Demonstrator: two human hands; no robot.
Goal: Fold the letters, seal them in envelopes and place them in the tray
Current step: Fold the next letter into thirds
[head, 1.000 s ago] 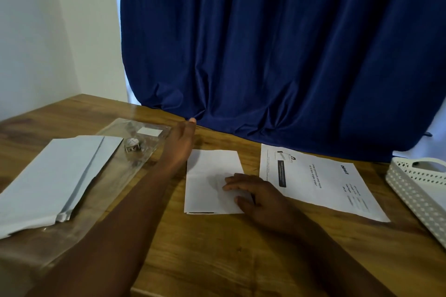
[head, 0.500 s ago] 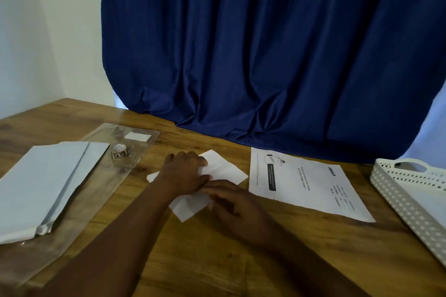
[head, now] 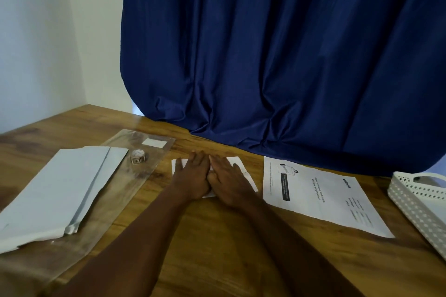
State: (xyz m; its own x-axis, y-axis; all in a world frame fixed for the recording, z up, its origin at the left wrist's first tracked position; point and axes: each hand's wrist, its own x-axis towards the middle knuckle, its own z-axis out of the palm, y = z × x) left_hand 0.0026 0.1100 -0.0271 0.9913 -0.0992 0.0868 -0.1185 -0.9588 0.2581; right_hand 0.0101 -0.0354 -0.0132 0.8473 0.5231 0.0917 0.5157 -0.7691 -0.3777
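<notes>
A small folded white letter (head: 245, 171) lies on the wooden table (head: 217, 243), mostly covered by my hands. My left hand (head: 193, 177) and my right hand (head: 229, 182) rest flat on it side by side, palms down and fingers stretched out, gripping nothing. To the right of it a flat printed letter (head: 318, 196) lies unfolded. A stack of white envelopes (head: 55, 190) sits at the left. The white perforated tray (head: 415, 202) stands at the right edge, and its inside is hardly visible.
A clear plastic sleeve (head: 154, 152) lies under and beside the envelopes, with a small round roll (head: 137, 157) on it. A dark blue curtain (head: 277, 67) hangs along the table's far edge. White walls meet at the left.
My hands turned and folded the white sheet smaller, then went from pinching it to lying flat on it. The view tilted upward.
</notes>
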